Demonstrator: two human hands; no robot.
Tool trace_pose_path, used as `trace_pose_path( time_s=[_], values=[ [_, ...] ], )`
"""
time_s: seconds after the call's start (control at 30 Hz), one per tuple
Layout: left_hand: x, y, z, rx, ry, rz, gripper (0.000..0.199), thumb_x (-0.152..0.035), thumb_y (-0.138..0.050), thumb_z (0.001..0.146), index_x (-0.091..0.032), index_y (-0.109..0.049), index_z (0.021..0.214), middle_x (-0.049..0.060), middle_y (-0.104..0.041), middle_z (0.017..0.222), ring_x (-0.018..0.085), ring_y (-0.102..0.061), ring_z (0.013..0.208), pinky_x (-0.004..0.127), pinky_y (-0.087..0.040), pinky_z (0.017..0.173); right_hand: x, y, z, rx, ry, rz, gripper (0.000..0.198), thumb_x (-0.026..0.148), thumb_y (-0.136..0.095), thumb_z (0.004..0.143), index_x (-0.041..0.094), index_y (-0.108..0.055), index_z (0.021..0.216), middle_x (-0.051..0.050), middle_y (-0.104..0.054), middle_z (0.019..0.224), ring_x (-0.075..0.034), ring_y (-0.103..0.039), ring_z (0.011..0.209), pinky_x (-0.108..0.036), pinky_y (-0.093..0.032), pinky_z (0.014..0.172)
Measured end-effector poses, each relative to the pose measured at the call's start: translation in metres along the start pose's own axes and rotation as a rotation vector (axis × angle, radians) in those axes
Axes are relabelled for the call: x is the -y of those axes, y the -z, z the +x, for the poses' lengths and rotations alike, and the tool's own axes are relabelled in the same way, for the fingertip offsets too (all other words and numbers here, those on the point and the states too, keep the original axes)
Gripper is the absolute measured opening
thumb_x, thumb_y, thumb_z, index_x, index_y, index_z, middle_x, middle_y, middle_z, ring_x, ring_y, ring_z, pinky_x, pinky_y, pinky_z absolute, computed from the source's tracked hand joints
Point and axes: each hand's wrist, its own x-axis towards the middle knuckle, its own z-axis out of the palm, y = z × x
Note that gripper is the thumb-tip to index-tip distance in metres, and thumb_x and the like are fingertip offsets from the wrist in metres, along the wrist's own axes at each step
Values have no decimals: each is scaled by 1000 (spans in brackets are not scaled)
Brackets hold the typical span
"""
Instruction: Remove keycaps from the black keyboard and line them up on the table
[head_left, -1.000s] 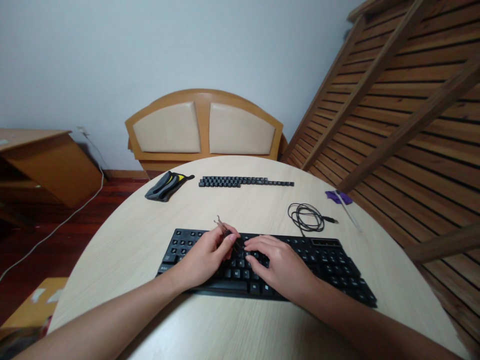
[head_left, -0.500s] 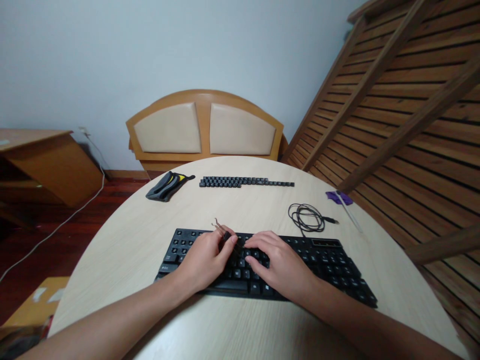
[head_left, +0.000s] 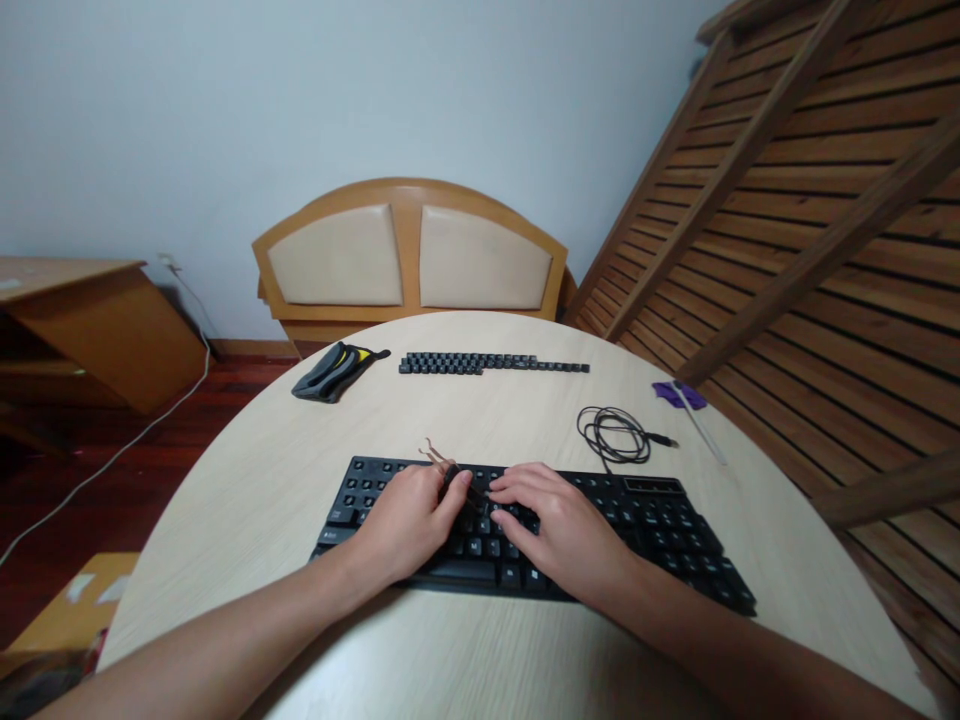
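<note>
On the table a black keyboard (head_left: 465, 572) lies beneath both hands. Several key positions at its upper left show bare sockets without caps. My left hand (head_left: 405, 515) is closed around a keycap puller (head_left: 436, 455), whose thin wire prongs stick up past the fingers; its black middle is pinched between thumb and forefinger. The lower end of the puller points at the keys between the hands and is partly hidden. My right hand (head_left: 566, 520) rests over the middle keys, thumb and fingers apart, fingertips on or just above the keys.
Loose keycaps (head_left: 465, 362) stand in rows at the back. A dark grey and yellow pouch (head_left: 337, 373) lies back left. The coiled cable (head_left: 615, 435) sits behind the keyboard; a purple cloth (head_left: 679, 394) and a thin stick-like tool (head_left: 701, 425) lie at right.
The puller in my left hand has tilted slightly, its upper prongs shifting a little to the left. My right hand stays where it was.
</note>
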Motion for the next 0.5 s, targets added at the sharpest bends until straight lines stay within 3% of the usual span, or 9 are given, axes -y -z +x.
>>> trace_pose_path(
  time_s=[0.5],
  values=[
    [7, 0, 2, 64, 80, -224, 42, -46, -30, 98, -21, -46, 68, -1, -52, 62, 18, -50, 60, 29, -34, 61, 1, -2, 0, 38, -25, -33, 15, 17, -59, 90, 17, -69, 100, -7, -73, 105, -20, -65, 101, -36, -52, 92]
  ],
)
